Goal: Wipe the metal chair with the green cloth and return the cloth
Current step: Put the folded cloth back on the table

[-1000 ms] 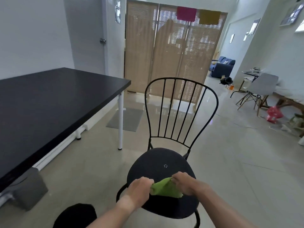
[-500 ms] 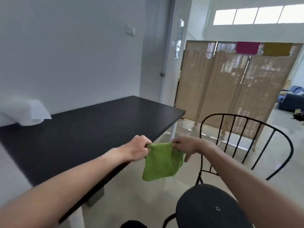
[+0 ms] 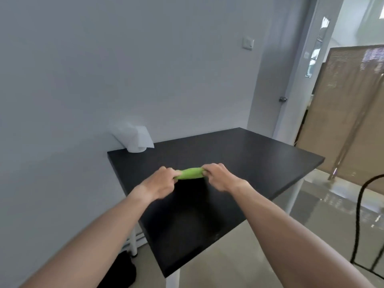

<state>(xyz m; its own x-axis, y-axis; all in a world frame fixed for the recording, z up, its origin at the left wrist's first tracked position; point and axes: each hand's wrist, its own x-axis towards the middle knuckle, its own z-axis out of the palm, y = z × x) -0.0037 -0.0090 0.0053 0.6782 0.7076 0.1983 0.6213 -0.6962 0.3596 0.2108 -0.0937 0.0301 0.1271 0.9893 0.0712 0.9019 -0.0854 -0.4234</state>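
I've swung from the metal chair (image 3: 361, 221) to the matte black desk (image 3: 239, 154); left hand (image 3: 159, 182) and right hand (image 3: 219, 176) each keep their grip clamped on the bunched, soft green cloth (image 3: 190, 173).

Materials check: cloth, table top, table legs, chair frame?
Cloth: soft green fabric, likely microfiber; it bunches between left hand and right hand.
Table top: matte black, probably laminate or painted board; flat, barely any glare.
Table legs: white, smooth tubes, likely painted metal.
Chair frame: thin black rod, looks like metal.
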